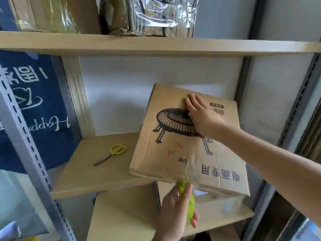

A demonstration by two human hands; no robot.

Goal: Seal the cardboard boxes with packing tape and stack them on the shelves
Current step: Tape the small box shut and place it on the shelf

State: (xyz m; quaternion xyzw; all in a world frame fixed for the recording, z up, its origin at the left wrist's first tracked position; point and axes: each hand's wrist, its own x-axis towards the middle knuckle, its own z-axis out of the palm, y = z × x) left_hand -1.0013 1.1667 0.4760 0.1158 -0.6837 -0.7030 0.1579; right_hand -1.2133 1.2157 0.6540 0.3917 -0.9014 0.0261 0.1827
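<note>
Cardboard box (173, 150) lies flat on the middle shelf (90, 171), near edge overhanging. Right hand (201, 115) presses on top, fingers straight — holds nothing. Left hand (175, 214) grips the green tape roll (188, 202) at the front edge — clear tape runs up onto the box. Yellow scissors (112, 153) lie left.

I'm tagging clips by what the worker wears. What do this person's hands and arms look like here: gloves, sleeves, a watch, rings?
Both hands are bare, without gloves. The right hand leads into a bare forearm; no sleeve, watch or bracelet shows as far as the frame edge. The left hand has a bare wrist too. No rings are visible on the fingers that show, though some are hidden.
</note>
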